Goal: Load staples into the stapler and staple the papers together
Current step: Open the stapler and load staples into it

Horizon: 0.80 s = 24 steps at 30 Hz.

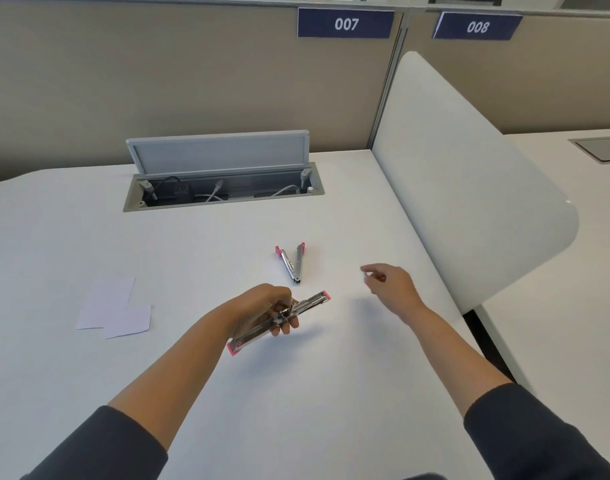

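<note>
Second open stapler (292,261) beyond left hand (262,306)

A dark blue label (345,23) on the beige partition (158,81) reads "007" in white numerals. A second blue label (477,27) (set on the neighbouring partition panel, further right) reads "008". No other text can be read.
</note>
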Each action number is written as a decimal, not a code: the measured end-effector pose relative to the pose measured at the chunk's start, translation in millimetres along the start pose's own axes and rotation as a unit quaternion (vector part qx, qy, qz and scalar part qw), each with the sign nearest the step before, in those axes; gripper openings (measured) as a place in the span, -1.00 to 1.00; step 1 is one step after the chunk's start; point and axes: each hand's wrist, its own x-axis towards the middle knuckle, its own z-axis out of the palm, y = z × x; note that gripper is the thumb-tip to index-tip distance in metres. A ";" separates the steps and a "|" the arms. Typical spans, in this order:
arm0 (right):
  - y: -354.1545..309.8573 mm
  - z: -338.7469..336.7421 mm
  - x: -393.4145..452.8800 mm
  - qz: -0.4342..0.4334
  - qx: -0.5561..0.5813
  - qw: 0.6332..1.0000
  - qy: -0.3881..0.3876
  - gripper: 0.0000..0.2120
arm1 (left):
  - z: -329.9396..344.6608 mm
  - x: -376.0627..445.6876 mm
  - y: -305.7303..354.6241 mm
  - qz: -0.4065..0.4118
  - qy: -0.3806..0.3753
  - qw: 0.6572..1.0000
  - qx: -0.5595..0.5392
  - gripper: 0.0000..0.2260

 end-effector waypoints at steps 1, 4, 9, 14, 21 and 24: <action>-12.6 6.8 -6.3 -0.011 0.054 0.998 -0.021 -0.81 | -1.1 -1.8 1.1 0.002 -0.002 1.000 0.002 -0.74; -46.3 26.5 -26.7 -0.038 0.182 0.981 -0.061 -0.87 | -7.7 -11.8 1.4 0.005 -0.003 1.000 0.003 -0.74; -71.6 44.2 -55.2 -0.095 0.190 0.975 -0.066 -0.89 | -18.7 -30.6 0.9 0.007 -0.001 1.000 0.016 -0.74; -78.0 60.2 -77.1 -0.185 0.108 0.972 -0.097 -0.91 | -26.4 -47.9 3.5 0.005 -0.036 0.999 0.033 -0.73; -83.1 73.5 -90.3 -0.268 0.061 0.957 -0.095 -0.94 | -37.1 -63.3 4.1 -0.003 -0.088 0.995 0.035 -0.72; -86.0 77.4 -93.4 -0.282 0.068 0.952 -0.098 -0.91 | -41.4 -66.2 3.1 -0.008 -0.101 0.994 0.030 -0.72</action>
